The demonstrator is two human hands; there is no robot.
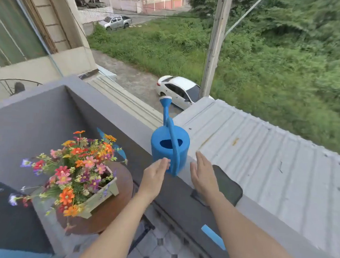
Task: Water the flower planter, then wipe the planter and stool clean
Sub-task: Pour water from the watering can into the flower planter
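**A:** Where is the watering can standing?

**B:** The blue watering can (169,146) is standing upright on top of the grey balcony ledge (126,123). Its spout is pointing away from the person, toward the white car (178,90) that is sitting on the street below.

**A:** And what are the hands doing?

**B:** Both are reaching toward it, one on each side. The left hand (154,177) is hovering at the can's left side with its fingers straight and together. Its fingertips are lying right at the lower end of the handle, and I cannot tell whether they are touching it. The right hand (202,175) is hanging just to the right of the can, fingers straight and relaxed, clear of the can's wall. Neither hand is gripping anything.

**A:** Where is the planter sitting?

**B:** The pale wooden planter (104,192) is resting on the round brown stool (110,218), inside the balcony, below the ledge and to the left of the can. Orange, pink, red and purple flowers (76,167) are spilling out of it and hiding most of its rim.

**A:** Is anything else lying on the ledge?

**B:** A dark cloth (230,190) is lying flat on the ledge just to the right of the can, and the right wrist is covering part of it. A strip of blue tape (213,237) is sticking to the ledge nearer the person. Beyond the ledge a ribbed grey metal roof (261,152) is stretching off to the right, and a pole (215,47) is rising beside the car.
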